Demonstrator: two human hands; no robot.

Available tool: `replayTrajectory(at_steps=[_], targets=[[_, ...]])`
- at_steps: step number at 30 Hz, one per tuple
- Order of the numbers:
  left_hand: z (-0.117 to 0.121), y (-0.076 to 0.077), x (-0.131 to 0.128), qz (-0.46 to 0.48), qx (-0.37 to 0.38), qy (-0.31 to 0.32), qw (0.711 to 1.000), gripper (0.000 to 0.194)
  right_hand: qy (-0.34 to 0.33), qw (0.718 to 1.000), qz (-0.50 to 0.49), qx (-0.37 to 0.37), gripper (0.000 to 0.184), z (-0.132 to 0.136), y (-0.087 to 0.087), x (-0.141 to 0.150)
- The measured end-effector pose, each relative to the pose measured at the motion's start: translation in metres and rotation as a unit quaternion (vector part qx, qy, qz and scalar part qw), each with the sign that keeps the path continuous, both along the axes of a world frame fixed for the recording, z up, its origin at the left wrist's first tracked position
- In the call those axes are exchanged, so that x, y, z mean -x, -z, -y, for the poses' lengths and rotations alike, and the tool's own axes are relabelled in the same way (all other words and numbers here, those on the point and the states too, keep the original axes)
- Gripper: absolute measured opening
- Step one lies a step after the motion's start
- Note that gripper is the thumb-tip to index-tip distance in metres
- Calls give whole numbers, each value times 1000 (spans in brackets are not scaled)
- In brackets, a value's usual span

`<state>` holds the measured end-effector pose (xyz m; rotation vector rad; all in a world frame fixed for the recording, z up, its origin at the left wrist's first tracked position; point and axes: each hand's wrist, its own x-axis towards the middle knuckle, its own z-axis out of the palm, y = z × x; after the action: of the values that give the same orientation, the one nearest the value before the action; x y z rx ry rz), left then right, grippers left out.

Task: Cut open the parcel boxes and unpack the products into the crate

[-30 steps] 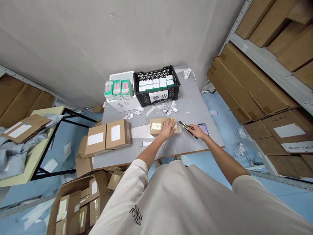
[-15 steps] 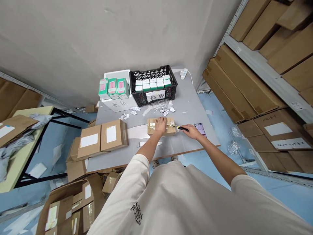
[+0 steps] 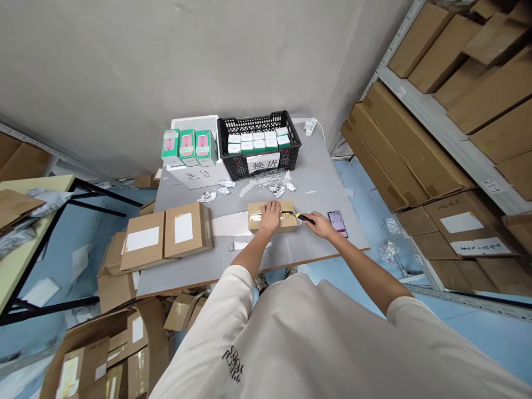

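Note:
A small taped cardboard box (image 3: 286,223) lies on the grey table (image 3: 282,249) in front of me. My left hand (image 3: 271,215) rests on its top, fingers stretched out, pressing it down. In my right hand (image 3: 320,224) is a box cutter (image 3: 305,219) with a black and yellow handle. Its blade points left and meets the box's top near the right end, along the middle seam. Clear tape shines on the box's top. Just right of my right hand lies a phone (image 3: 338,224) with its screen lit.
Behind the box stand a black crate (image 3: 260,160) of white-and-green boxes and a white bin (image 3: 195,176) with pink-and-green boxes. Paper scraps (image 3: 226,184) lie before them. Two labelled cartons (image 3: 166,235) sit at left. Shelves of cartons (image 3: 415,160) rise at right.
My view has shifted slightly. The box cutter stays at the right part of the box's top, and my left hand still lies on the box.

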<state>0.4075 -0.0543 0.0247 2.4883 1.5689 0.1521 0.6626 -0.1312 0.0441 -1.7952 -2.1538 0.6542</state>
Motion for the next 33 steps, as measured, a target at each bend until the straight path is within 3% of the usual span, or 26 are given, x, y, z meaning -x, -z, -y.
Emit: replayTrajectory(at_steps=[6,11,14,18,24,28,33], targets=[[1,3,1,4,-3,4,1000,59,7,1000,12,-19,46,-7,9,4],[2,1,1,-4,3,3,1000,60,8,998,36,-41,47,-11,15,-28],[3,2,1,-7,1,-2,1000,62,70,995,31,-62,48,-13,16,-49],[1,4,0,-2,0,-3,1000,60,74,995,20,-58,52,-18,20,-54],[5,-5,6,24,3,11,1000,55,101,991,-73,-52,46,-38,23,-26],[26,-16,26,29,-5,26,999,54,43,991,-114,-52,43,-66,17,2],[57,-19,56,-2,14,-6,1000,61,-18,992,-117,-40,38,-97,14,46]])
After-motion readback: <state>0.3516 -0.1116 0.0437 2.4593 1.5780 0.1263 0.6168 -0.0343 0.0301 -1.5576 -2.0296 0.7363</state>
